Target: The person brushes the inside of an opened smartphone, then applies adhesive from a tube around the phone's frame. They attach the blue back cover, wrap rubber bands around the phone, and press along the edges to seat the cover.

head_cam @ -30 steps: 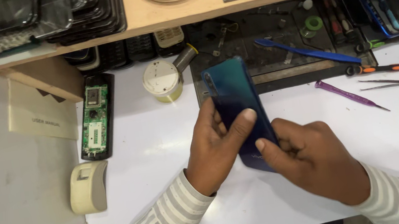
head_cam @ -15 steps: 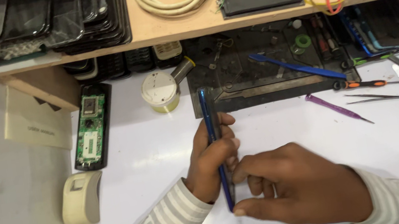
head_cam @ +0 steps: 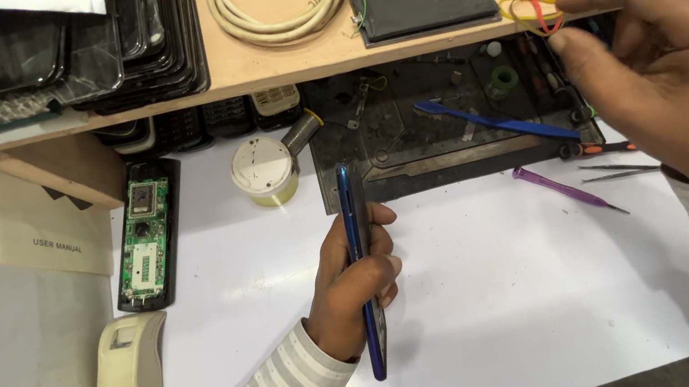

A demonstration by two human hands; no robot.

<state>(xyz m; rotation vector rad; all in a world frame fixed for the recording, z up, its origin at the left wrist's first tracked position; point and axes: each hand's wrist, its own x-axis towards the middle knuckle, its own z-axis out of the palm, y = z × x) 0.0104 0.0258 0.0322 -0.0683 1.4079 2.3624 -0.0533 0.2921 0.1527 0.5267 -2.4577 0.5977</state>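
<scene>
A: Where's the blue smartphone (head_cam: pixel 362 264)?

B: Centre of the frame, stood on edge on the white bench (head_cam: pixel 510 305), the left hand (head_cam: pixel 350 285) wrapped around it.

A: And the right hand (head_cam: pixel 663 51)?

B: Upper right, fingertips pinching the red and yellow rubber bands (head_cam: pixel 543 1) at the shelf edge. The phone looks closed and not yet banded.

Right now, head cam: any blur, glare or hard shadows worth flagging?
Head view: even, soft light, and the white worktop shows only faint shadows. The raised right hand looms large and slightly soft near the lens. The left hand and the blue phone held edge-on look sharp. No strong glare.
</scene>
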